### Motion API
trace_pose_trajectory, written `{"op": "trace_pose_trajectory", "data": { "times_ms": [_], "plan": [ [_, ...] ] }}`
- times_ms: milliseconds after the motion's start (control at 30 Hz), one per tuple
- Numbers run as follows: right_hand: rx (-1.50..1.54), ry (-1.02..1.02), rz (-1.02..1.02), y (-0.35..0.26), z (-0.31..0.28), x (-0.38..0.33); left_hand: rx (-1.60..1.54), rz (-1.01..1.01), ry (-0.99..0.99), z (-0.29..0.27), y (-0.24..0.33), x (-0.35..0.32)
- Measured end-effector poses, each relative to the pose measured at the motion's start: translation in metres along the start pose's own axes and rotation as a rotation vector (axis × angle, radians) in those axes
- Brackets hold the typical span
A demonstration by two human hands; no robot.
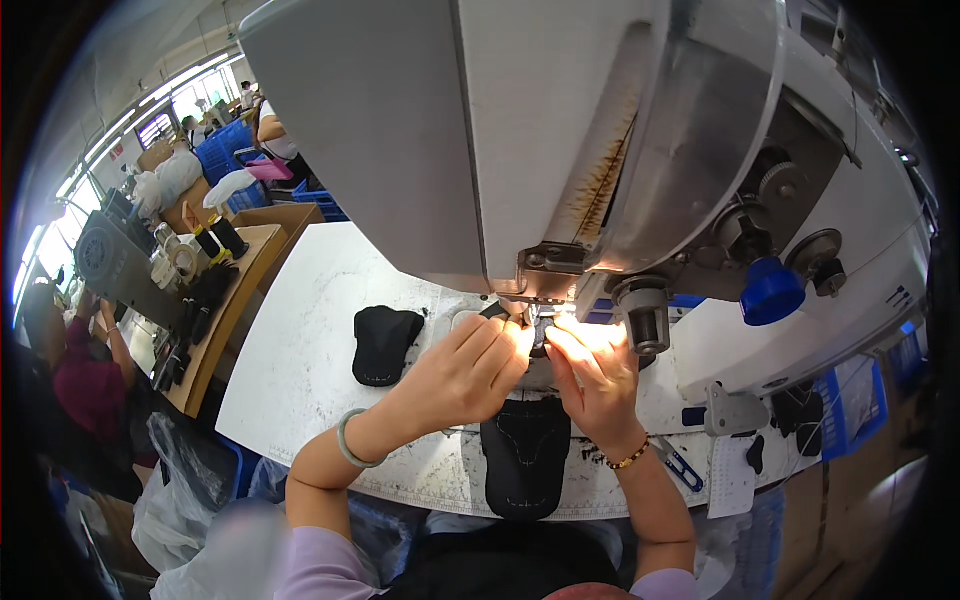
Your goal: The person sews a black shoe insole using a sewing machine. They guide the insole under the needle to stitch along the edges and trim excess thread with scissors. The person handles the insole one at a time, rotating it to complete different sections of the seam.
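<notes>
Under the needle area of a large sewing machine (545, 262), a small dark fabric piece (541, 334) is caught in bright lamp light. My left hand (480, 365) pinches its left side, fingers curled close to the needle. From the right, the thumb and fingertips of my right hand (600, 385) press on the same piece. Glare and fingers hide most of its shape. Between my forearms a black shaped fabric panel (525, 460) with light stitch lines lies at the table's front edge. Another black panel (386, 345) rests to the left of my left hand.
Lint dots the white machine table (290, 375). Blue-handled thread snips (680, 466) and a white paper sheet (733, 478) lie right of my right wrist. A blue crate (852, 405) stands far right. Co-workers sit at the left, beside a wooden bench (235, 300) with thread cones.
</notes>
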State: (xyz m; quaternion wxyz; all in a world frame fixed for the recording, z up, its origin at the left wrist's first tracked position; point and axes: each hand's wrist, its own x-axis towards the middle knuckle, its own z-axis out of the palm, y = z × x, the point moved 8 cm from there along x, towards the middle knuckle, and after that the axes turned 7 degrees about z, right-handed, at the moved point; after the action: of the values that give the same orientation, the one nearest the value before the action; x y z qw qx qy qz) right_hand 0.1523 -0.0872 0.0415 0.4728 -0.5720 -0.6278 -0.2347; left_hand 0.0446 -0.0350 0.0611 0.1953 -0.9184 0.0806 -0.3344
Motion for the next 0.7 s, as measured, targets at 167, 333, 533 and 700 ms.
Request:
{"op": "trace_pose_trajectory", "data": {
  "times_ms": [167,333,533,700],
  "plan": [
    [0.033,-0.024,0.037,0.005,0.003,0.000,-0.411,-0.132,0.135,0.001,-0.028,-0.005],
    [0.064,-0.042,0.059,0.007,0.005,0.002,-0.617,-0.199,0.220,0.022,-0.057,-0.035],
    [0.064,0.041,0.051,0.021,0.009,-0.014,-0.418,-0.035,0.114,0.005,-0.025,-0.017],
    [0.092,0.116,-0.252,-0.016,-0.001,-0.025,-0.269,-0.089,0.129,-0.002,-0.008,-0.012]
  ]
}}
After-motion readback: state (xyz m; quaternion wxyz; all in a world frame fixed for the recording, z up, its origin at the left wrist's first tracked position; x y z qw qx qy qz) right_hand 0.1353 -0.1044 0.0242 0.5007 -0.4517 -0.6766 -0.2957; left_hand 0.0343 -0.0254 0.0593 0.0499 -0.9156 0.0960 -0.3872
